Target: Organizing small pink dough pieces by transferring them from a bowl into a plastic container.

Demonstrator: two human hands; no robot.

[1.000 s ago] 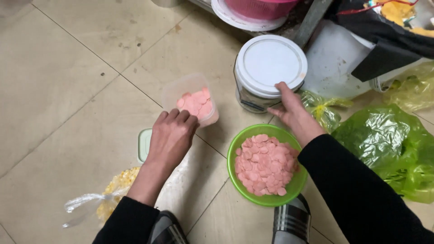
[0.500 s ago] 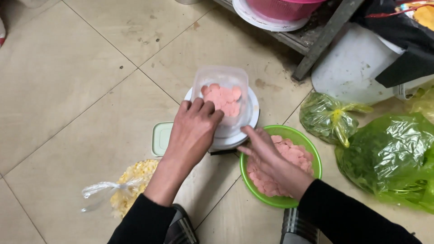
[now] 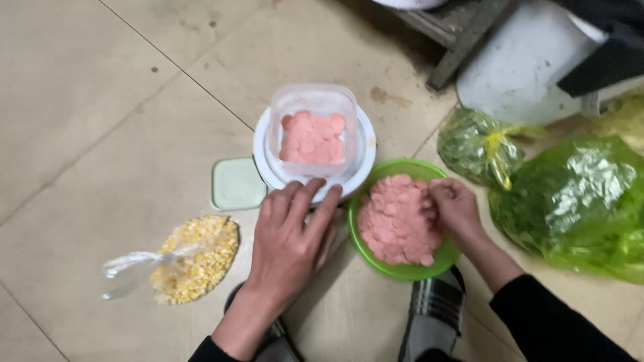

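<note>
Head view: a clear plastic tub (image 3: 313,134) of pink round slices is now being steadied on top of the white lidded jar (image 3: 365,149), having been lifted there from the tiled floor (image 3: 100,100) over the past second. The left hand (image 3: 292,231) is being pressed flat against the jar's near rim, fingers spread and gripping nothing. The right hand (image 3: 455,206), moved off the jar, is being dipped into the green bowl (image 3: 402,268), fingers curled over more slices (image 3: 396,221). A pale green lid (image 3: 237,184) and bagged corn kernels (image 3: 194,258) are lying alongside.
</note>
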